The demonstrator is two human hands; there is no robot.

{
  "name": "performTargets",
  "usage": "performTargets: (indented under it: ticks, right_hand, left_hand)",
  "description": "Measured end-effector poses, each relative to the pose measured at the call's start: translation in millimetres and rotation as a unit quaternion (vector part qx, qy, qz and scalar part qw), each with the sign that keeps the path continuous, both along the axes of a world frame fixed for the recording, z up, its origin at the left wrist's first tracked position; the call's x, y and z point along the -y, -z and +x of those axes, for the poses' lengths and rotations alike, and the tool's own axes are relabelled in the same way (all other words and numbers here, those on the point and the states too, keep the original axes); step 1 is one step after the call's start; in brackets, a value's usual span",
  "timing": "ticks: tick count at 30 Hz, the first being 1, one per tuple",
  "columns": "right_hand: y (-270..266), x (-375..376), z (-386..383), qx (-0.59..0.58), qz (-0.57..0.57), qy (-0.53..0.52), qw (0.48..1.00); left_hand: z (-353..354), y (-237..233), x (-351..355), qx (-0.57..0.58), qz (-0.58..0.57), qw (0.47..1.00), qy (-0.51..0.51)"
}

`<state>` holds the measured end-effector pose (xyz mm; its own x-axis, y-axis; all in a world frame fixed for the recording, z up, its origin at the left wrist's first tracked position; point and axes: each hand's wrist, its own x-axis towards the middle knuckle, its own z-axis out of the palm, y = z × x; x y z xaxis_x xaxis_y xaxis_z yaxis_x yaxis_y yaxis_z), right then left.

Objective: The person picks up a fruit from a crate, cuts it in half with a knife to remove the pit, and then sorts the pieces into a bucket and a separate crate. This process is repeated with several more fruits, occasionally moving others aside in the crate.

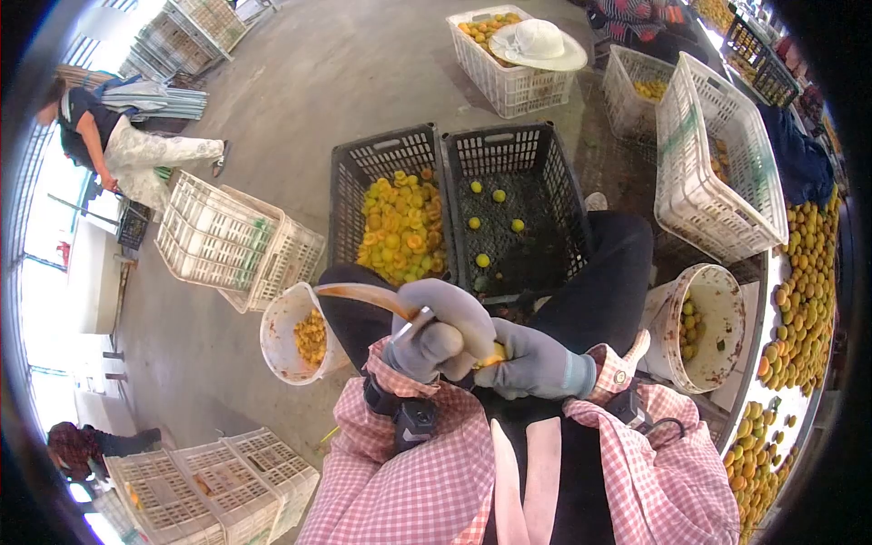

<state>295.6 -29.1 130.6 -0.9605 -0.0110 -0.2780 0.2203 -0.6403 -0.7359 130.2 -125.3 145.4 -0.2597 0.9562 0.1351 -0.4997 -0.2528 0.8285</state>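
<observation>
My left hand [425,348], in a grey glove, is closed around a small metal blade-like tool [413,324]. A curved brown strip [363,293] reaches left from it; I cannot make out whether it belongs to the tool. Beside it, my right hand [538,361], also gloved in grey, grips a yellow-orange apricot [491,356], partly hidden by the fingers. The hands meet above my lap. Just beyond stand two black crates: the left one [341,195] holds many cut apricots [400,227], the right one [565,195] several small greenish-yellow fruits [499,196].
A white bucket [275,338] with orange pieces stands left; another bucket [727,341] with fruit stands right. White crates [213,232] flank both sides. A hat [538,44] lies on a far crate. Fruit covers a table [783,363] at right. A person [100,136] walks at left.
</observation>
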Motion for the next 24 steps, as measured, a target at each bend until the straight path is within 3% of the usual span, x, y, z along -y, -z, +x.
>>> performTargets:
  ticks: [1,2,4,7,9,10,11,12,14,15,16,17,18,19,22,24]
  right_hand:
    - [-1.8,0.7,0.2,0.001,0.000,0.000,1.000]
    - [-5.3,2.1,0.2,0.011,0.002,0.027,1.000]
    - [-7.2,3.8,0.4,0.020,0.004,0.055,0.998]
    - [-3.5,6.3,0.3,-0.016,0.099,0.056,0.993]
    - [-1.9,2.7,-4.3,-0.160,0.329,0.026,0.930]
    - [-7.4,-1.0,-4.1,-0.160,0.327,0.025,0.931]
    - [-17.0,-5.3,-1.0,-0.129,0.211,-0.046,0.968]
    - [-23.4,-9.6,0.4,-0.096,0.092,-0.116,0.984]
    - [-20.1,-14.5,-1.2,-0.078,0.113,-0.151,0.979]
    - [-25.3,-13.6,-0.8,-0.003,0.083,-0.086,0.993]
    - [-28.5,-11.5,-0.9,0.073,0.052,-0.019,0.996]
    - [-21.7,-1.9,-4.4,0.048,0.023,0.095,0.994]
    - [-19.4,1.3,-5.5,0.049,0.025,0.095,0.994]
    - [-17.7,3.6,-6.3,0.014,0.009,0.132,0.991]
    - [-11.8,9.5,-6.4,-0.048,0.001,0.180,0.982]
    - [-14.9,5.6,-2.1,-0.005,0.165,0.105,0.981]
  left_hand:
    - [7.1,-2.3,-5.1,0.011,0.007,0.997,-0.079]
    - [2.7,-3.4,-9.7,0.011,0.007,0.997,-0.079]
    - [-8.0,-7.0,-19.9,0.014,0.131,0.990,0.049]
    - [0.4,-8.1,-9.0,0.045,0.083,0.995,0.013]
    - [3.1,-10.4,-6.2,0.041,0.044,0.998,-0.023]
    - [3.4,-13.8,-7.1,0.069,0.058,0.995,0.040]
    - [3.9,-15.1,-6.4,0.097,0.071,0.987,0.103]
    - [3.1,-12.9,-4.7,0.098,0.069,0.987,0.103]
    - [0.5,-8.0,-2.7,0.079,0.039,0.992,0.091]
    - [9.8,-6.2,-6.1,0.059,0.042,0.997,-0.023]
    - [6.3,-8.0,-8.8,0.059,0.043,0.997,-0.024]
    - [-0.2,-11.4,-14.9,0.048,0.062,0.997,-0.018]
    - [-3.7,-14.8,-19.8,0.037,0.080,0.996,-0.013]
    - [2.3,-26.0,-23.0,-0.003,0.053,0.994,-0.091]
    - [3.2,-23.9,-23.7,-0.096,0.075,0.991,-0.048]
    - [6.8,-30.5,-19.7,-0.083,0.067,0.994,-0.018]
